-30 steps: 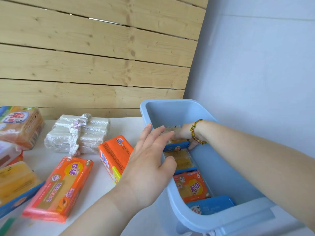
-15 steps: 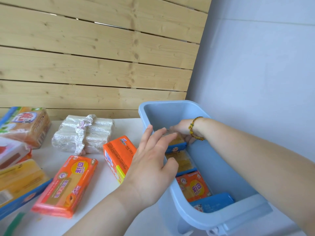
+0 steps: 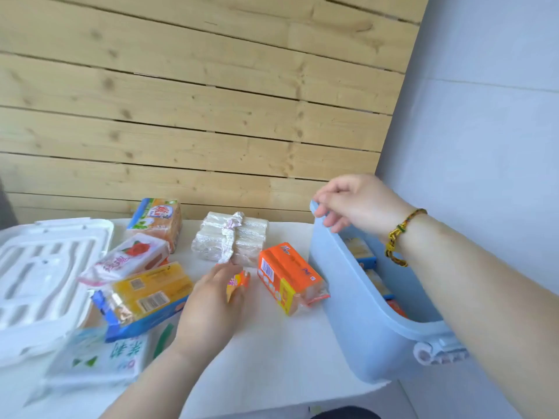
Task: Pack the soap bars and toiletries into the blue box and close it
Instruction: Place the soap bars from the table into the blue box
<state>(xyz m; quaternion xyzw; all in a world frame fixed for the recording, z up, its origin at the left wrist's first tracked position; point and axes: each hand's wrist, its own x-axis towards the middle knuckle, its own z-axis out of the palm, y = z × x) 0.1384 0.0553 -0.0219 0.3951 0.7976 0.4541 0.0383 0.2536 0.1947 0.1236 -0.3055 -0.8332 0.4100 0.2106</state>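
- Head view, nearest: left hand [image 3: 211, 300] has left the rim of the blue box [image 3: 348, 297] and now curls round a slim orange soap pack [image 3: 237, 282], tipped on edge just above the tabletop [image 3: 272, 358]. Judged the next item in.
- Blue box stands open, near that hand on its right. Several soap bars [image 3: 360, 249] already lie inside.
- Right hand [image 3: 357, 204] has come out of the box. Its fingers hold the far rim corner, probably steadying it.
- Further back: wrapped white bundle [image 3: 233, 240] and other packs unpacked. White lid [image 3: 45, 267] lies far left, so closing is a way off.
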